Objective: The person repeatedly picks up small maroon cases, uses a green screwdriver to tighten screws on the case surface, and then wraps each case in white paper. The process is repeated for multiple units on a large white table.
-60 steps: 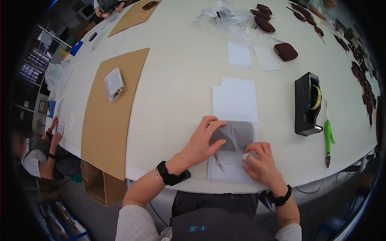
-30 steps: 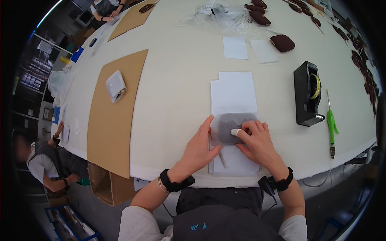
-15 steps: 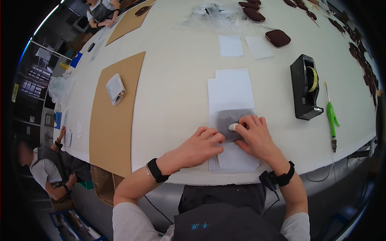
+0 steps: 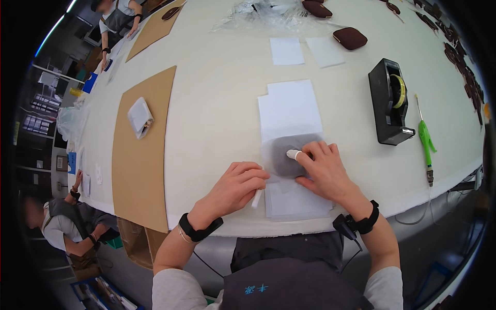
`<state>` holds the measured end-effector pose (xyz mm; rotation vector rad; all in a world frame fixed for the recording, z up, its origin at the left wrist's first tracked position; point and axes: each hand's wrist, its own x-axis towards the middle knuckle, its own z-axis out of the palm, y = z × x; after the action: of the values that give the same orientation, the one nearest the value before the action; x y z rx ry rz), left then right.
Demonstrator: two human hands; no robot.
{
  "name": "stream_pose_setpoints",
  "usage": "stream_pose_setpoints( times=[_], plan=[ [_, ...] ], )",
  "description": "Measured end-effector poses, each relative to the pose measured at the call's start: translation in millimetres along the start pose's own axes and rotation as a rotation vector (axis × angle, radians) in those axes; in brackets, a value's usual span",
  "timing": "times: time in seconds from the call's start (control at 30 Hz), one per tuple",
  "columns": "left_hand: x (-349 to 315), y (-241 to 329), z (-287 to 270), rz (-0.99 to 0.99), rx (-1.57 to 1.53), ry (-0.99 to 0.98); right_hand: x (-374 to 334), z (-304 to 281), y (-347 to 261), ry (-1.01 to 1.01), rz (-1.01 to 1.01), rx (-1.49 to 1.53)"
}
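A flat grey, rounded-square item (image 4: 287, 168) lies under thin translucent paper on a stack of white sheets (image 4: 292, 111). My right hand (image 4: 329, 173) grips its right side, fingers curled over the edge and thumb near the lower corner. One of its fingers wears a white finger cover (image 4: 293, 154) and presses on the grey surface. Just left of the item, my left hand (image 4: 231, 188) is closed with the fingers bent. A short white stick-like piece (image 4: 257, 198) pokes out below its fingertips; its exact kind cannot be made out.
To the right stand a black tape dispenser (image 4: 387, 103) and a green-handled tool (image 4: 425, 142) with a cord. Brown cardboard (image 4: 139, 170) on the left bears a white wrapped packet (image 4: 140, 118). Dark brown pouches (image 4: 350, 38) and clear plastic (image 4: 248, 15) lie farther back. Two people work at left.
My left hand has drawn left, away from the grey item, bringing the white piece into fuller view. My right hand stays on the item. The whole view has shifted slightly.
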<state>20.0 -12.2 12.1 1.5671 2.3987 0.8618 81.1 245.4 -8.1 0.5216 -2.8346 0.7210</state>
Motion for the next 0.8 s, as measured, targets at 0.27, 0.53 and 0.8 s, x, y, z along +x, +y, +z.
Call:
stream_pose_setpoints(
  times=[0.27,0.53,0.8],
  plan=[
    [15,11,13,0.161,0.117,-0.018,2,0,-5,0.004,0.014,-0.013],
    [25,10,32,0.128,0.131,0.039,2,-3,-3,-0.010,-0.013,0.020],
    [33,24,41,-0.026,0.117,0.139,-4,-2,11,-0.044,-0.056,0.074]
  ],
)
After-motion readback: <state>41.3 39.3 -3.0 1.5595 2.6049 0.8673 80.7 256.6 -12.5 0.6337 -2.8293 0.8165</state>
